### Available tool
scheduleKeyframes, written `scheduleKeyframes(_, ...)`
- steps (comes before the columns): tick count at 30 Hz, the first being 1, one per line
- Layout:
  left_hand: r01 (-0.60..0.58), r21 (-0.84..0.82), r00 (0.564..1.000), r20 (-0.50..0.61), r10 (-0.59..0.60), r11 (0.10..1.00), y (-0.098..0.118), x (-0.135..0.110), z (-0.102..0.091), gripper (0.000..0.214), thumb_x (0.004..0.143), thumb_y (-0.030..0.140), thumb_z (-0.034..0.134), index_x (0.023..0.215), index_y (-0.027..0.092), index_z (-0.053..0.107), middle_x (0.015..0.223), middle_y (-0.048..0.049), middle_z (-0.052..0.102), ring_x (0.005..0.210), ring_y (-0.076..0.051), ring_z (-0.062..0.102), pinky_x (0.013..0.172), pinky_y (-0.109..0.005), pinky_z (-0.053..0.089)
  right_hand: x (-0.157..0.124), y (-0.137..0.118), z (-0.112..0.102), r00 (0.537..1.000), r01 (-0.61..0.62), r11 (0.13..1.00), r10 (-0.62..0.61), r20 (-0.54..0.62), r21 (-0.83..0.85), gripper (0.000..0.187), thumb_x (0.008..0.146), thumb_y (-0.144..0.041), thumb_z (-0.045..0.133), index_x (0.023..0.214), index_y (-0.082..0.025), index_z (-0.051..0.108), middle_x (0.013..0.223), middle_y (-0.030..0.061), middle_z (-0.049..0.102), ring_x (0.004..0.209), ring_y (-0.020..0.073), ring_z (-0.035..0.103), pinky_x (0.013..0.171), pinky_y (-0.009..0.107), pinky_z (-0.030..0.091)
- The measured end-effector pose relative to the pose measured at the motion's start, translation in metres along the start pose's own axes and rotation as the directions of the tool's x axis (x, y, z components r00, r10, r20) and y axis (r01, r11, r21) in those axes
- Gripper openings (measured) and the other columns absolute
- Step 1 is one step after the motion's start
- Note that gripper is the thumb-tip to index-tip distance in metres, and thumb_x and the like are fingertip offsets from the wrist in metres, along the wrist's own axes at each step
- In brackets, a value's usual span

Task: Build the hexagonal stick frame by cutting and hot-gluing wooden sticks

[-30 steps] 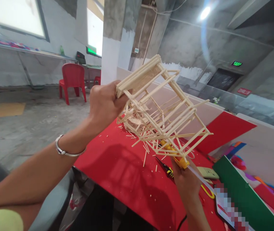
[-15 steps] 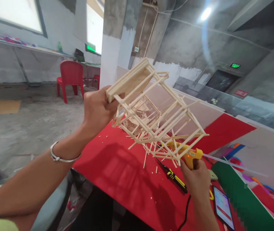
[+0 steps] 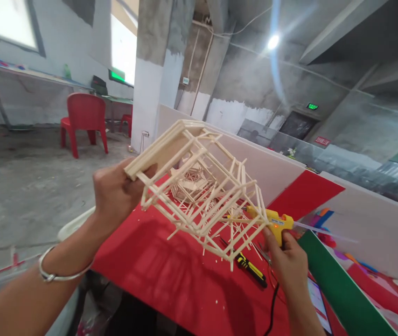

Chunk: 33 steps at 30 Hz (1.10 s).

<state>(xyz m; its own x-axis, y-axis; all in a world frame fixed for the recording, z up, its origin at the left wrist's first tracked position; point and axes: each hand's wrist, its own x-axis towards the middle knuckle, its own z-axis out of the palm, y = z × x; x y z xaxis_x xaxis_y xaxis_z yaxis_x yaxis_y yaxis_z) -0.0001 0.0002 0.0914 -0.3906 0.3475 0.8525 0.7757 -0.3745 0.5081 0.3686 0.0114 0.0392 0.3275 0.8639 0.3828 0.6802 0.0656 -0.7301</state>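
Note:
My left hand point(image 3: 116, 193) grips one end of a wooden stick frame point(image 3: 199, 224) by its flat base, holding it tilted above the red table point(image 3: 132, 266). Thin sticks are joined into an open lattice. In my right hand point(image 3: 286, 254) is a yellow glue gun point(image 3: 275, 224), a clear glue stick point(image 3: 321, 229) poking from its back and a small orange light on its side. Its nozzle lies behind the frame's right end; whether it touches a stick I cannot tell.
A yellow-and-black tool point(image 3: 251, 270) lies below the frame, among loose sticks. Behind stands another wooden stick structure point(image 3: 193, 179). A phone point(image 3: 319, 303) is by my right wrist, beside a green panel point(image 3: 345, 280). A black cord point(image 3: 272, 308) crosses the table. A red chair point(image 3: 86, 116) stands far left.
The stick frame and my left hand have moved lower and leftward in view, as the camera view shifted. My right hand keeps hold of the glue gun, now close by the frame's right end.

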Motion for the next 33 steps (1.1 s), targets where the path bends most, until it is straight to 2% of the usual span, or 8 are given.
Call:
scheduleKeyframes(3,-0.056,-0.049,0.996,0.073,0.059,0.997,0.003,0.002,-0.004,0.015,0.077,0.030,0.066,0.070,0.017,0.069,0.048,0.0079,0.048,0.047,-0.006,0.036,0.049,-0.020,0.032,0.005,-0.001,-0.006,0.996,0.086,0.994,-0.086,0.004,-0.063,0.049,0.076,-0.069,0.055,0.064,-0.022,0.047,0.053,-0.0010,0.057,0.046,0.0136,0.046,0.046,0.026,0.034)
scheduleKeyframes(6,-0.057,-0.044,0.996,0.071,0.060,0.997,0.004,0.003,-0.006,0.016,0.076,0.029,0.068,0.066,0.017,0.066,0.048,0.0084,0.045,0.047,-0.006,0.036,0.049,-0.020,0.030,0.007,-0.002,-0.008,0.985,0.170,0.982,-0.171,-0.007,-0.088,0.044,0.080,-0.063,0.053,0.066,-0.023,0.044,0.054,-0.0011,0.057,0.047,0.0136,0.046,0.046,0.025,0.034)
scheduleKeyframes(9,-0.056,-0.037,0.996,0.069,0.058,0.998,0.004,0.004,-0.007,0.017,0.076,0.030,0.069,0.065,0.016,0.065,0.048,0.0083,0.043,0.048,-0.005,0.034,0.049,-0.021,0.029,0.008,-0.003,-0.007,0.981,0.193,0.972,-0.195,-0.003,-0.133,0.041,0.082,-0.060,0.052,0.067,-0.023,0.044,0.054,-0.0019,0.055,0.048,0.0136,0.046,0.047,0.025,0.034)
scheduleKeyframes(14,-0.099,0.012,0.991,0.093,0.098,0.995,0.004,0.004,-0.012,0.022,0.079,0.030,0.064,0.062,0.016,0.063,0.046,0.0075,0.041,0.045,-0.005,0.033,0.047,-0.020,0.028,0.011,-0.003,0.001,0.984,0.179,0.964,-0.180,0.012,-0.198,0.045,0.071,-0.064,0.063,0.069,-0.022,0.049,0.053,-0.0033,0.054,0.050,0.0136,0.046,0.048,0.025,0.034)
scheduleKeyframes(19,-0.089,0.088,0.991,0.112,0.079,0.992,0.003,0.004,-0.011,0.018,0.079,0.030,0.063,0.067,0.017,0.067,0.045,0.0076,0.043,0.044,-0.005,0.036,0.047,-0.020,0.028,0.009,-0.003,0.012,0.966,0.207,0.925,-0.244,-0.083,-0.319,0.043,0.067,-0.062,0.066,0.069,-0.023,0.048,0.054,-0.0031,0.053,0.051,0.0156,0.048,0.052,0.027,0.034)
scheduleKeyframes(24,-0.007,0.172,0.984,0.174,-0.023,0.985,0.001,0.009,-0.006,0.022,0.075,0.034,0.061,0.059,0.018,0.062,0.044,0.0045,0.048,0.044,-0.008,0.040,0.046,-0.023,0.025,0.009,-0.006,0.016,0.918,0.320,0.829,-0.390,-0.065,-0.459,0.036,0.074,-0.054,0.060,0.067,-0.025,0.041,0.058,-0.0024,0.048,0.056,0.0170,0.047,0.055,0.028,0.031)
scheduleKeyframes(28,0.071,0.247,0.957,0.258,-0.137,0.966,-0.005,0.018,-0.003,0.018,0.069,0.030,0.058,0.057,0.017,0.059,0.045,0.0022,0.050,0.047,-0.011,0.043,0.048,-0.023,0.023,0.010,-0.009,0.017,0.908,0.357,0.800,-0.418,-0.021,-0.482,0.034,0.077,-0.054,0.056,0.067,-0.024,0.042,0.062,-0.0020,0.048,0.056,0.0158,0.047,0.055,0.028,0.031)
scheduleKeyframes(33,0.207,0.255,0.920,0.279,-0.276,0.945,-0.035,0.016,-0.003,0.027,0.068,0.040,0.059,0.058,0.015,0.062,0.050,0.0020,0.055,0.055,-0.013,0.048,0.048,-0.021,0.029,0.015,-0.016,0.012,0.905,0.398,0.816,-0.425,0.033,-0.420,0.031,0.077,-0.052,0.055,0.074,-0.021,0.053,0.068,0.0006,0.056,0.056,0.0147,0.047,0.055,0.027,0.031)
